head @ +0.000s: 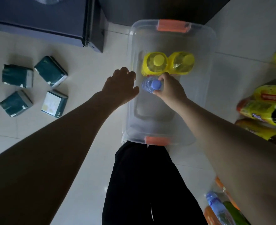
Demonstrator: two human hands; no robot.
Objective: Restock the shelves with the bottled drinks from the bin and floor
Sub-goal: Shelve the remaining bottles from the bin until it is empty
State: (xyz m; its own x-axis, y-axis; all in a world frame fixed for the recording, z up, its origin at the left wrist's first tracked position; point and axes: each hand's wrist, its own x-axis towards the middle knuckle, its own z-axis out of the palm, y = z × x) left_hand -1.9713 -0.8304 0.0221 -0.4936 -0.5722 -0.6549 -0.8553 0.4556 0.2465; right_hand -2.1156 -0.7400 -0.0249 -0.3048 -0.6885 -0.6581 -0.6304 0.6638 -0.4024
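- Blue-capped water bottle point(151, 86) is standing in the clear plastic bin point(199, 75), with the right hand point(169, 88) gripping it by the neck.
- Left hand point(120, 86) is reaching to the bin's rim just beside the bottle, fingers bent; whether it is gripping the rim is unclear.

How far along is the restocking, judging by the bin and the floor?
Done: the bin looks mostly empty; the shelves are out of view. In hand: the right hand grips a blue-capped bottle in the bin, with the left hand at its rim. Left: two yellow bottles in the bin, plus more bottles lying on the floor to the right.
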